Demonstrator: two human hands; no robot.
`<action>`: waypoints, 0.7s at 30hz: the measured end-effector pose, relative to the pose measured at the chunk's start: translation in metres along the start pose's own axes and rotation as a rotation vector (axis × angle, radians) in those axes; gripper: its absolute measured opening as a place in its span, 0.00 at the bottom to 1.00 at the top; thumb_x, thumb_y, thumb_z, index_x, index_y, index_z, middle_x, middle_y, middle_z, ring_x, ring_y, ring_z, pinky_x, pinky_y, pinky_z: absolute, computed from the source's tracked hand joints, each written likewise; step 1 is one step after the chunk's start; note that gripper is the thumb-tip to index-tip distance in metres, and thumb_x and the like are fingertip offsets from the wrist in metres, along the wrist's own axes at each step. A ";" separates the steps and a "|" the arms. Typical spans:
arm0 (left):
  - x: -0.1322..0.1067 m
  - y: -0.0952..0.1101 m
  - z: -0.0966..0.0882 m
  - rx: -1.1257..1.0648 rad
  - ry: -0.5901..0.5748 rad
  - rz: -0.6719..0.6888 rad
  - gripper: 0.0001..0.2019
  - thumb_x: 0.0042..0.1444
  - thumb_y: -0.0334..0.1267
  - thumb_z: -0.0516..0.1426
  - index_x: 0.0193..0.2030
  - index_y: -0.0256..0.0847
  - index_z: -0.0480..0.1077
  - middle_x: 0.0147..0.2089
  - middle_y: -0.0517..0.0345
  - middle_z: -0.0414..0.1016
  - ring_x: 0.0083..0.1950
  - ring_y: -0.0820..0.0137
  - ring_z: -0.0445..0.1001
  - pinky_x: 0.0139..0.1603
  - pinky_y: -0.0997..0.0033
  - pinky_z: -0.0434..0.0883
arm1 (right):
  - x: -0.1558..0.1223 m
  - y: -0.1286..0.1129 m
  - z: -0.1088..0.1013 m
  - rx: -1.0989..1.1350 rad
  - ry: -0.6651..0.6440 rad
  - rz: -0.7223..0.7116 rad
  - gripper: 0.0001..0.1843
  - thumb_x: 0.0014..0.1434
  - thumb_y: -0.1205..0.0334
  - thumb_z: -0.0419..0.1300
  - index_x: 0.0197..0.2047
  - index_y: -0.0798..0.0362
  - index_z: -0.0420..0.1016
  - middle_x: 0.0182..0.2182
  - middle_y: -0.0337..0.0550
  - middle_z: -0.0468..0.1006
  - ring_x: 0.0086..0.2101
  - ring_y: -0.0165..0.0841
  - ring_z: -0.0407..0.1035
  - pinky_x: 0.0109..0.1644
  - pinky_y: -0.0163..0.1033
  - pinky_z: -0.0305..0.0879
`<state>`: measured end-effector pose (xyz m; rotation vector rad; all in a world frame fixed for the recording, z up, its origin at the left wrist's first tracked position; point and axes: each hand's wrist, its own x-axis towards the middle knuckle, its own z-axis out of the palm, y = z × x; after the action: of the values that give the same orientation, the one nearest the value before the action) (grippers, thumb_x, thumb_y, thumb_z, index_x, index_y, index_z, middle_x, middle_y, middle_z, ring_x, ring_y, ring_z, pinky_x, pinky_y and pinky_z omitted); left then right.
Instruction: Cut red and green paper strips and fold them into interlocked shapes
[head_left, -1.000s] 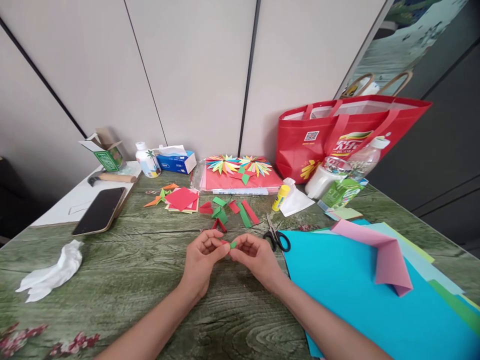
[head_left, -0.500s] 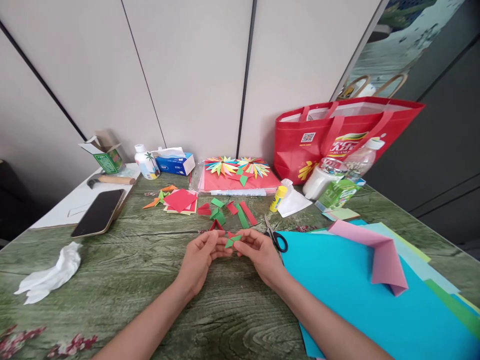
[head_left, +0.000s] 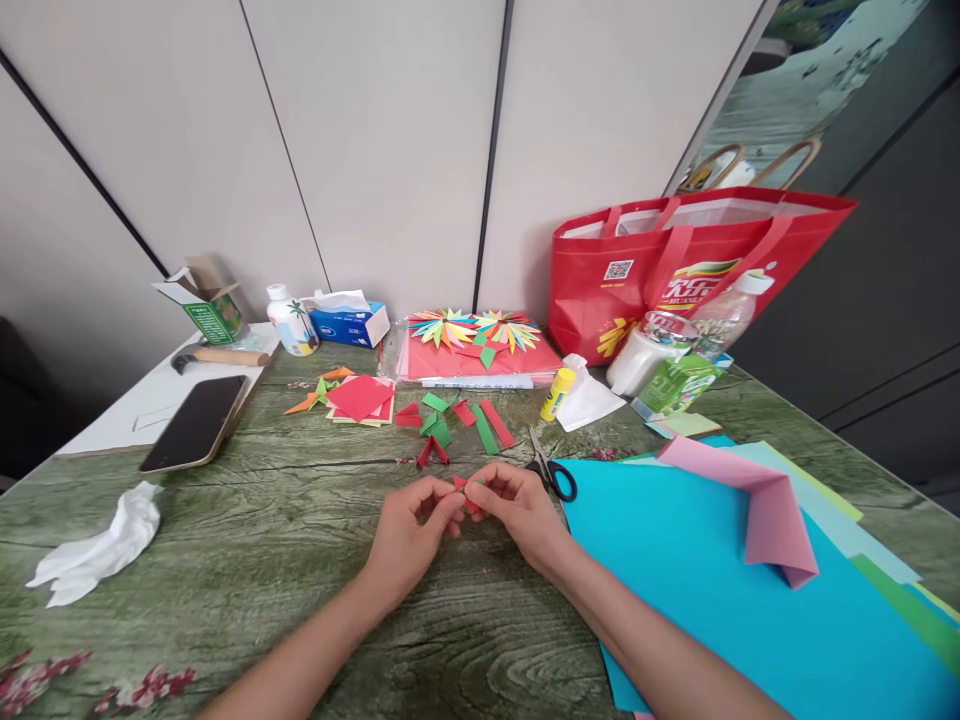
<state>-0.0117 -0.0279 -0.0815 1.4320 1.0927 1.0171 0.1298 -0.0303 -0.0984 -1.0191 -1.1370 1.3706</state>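
Between my fingertips is a small folded paper piece (head_left: 471,503), mostly red with a sliver of green, largely hidden by my fingers. My left hand (head_left: 415,520) pinches its left side, and my right hand (head_left: 517,505) pinches it from the right. Just beyond lie several red and green folded paper pieces (head_left: 436,430), a dark red folded piece (head_left: 433,452), and flat green and red strips (head_left: 486,432). Black-handled scissors (head_left: 553,472) rest beside my right hand, partly on a blue paper sheet (head_left: 675,560).
A yellow glue stick (head_left: 557,394) stands by a white tissue (head_left: 589,395). Square papers (head_left: 364,400), a phone (head_left: 196,424) and a crumpled tissue (head_left: 101,548) lie leftward. Paper stars (head_left: 444,328) rest on a packet at the back. A red bag (head_left: 600,290) stands back right.
My left thumb and fingers have closed in on the folded paper piece, which has turned so more red shows and less green. The dark red folded piece beyond is now uncovered.
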 end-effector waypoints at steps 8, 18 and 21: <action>0.005 -0.001 -0.003 -0.220 -0.068 -0.146 0.10 0.49 0.42 0.57 0.29 0.36 0.69 0.26 0.57 0.74 0.31 0.65 0.75 0.26 0.66 0.75 | 0.001 -0.004 -0.007 -0.355 -0.051 -0.259 0.05 0.52 0.62 0.59 0.33 0.53 0.72 0.32 0.41 0.73 0.31 0.30 0.67 0.31 0.33 0.65; 0.007 0.000 -0.004 -0.405 -0.096 -0.221 0.10 0.50 0.40 0.57 0.30 0.33 0.72 0.28 0.52 0.76 0.32 0.67 0.75 0.32 0.69 0.75 | 0.004 0.000 -0.010 -0.347 -0.060 -0.298 0.04 0.51 0.62 0.60 0.32 0.53 0.73 0.32 0.41 0.72 0.31 0.30 0.67 0.29 0.33 0.64; 0.007 -0.001 -0.004 -0.378 -0.072 -0.192 0.09 0.49 0.39 0.58 0.29 0.33 0.72 0.26 0.55 0.74 0.30 0.71 0.72 0.28 0.72 0.74 | 0.005 -0.002 -0.009 -0.333 -0.077 -0.315 0.04 0.50 0.62 0.61 0.30 0.53 0.73 0.32 0.41 0.71 0.33 0.31 0.68 0.33 0.35 0.66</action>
<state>-0.0144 -0.0201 -0.0820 1.0311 0.9088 0.9656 0.1386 -0.0248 -0.0981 -0.9727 -1.5473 0.9966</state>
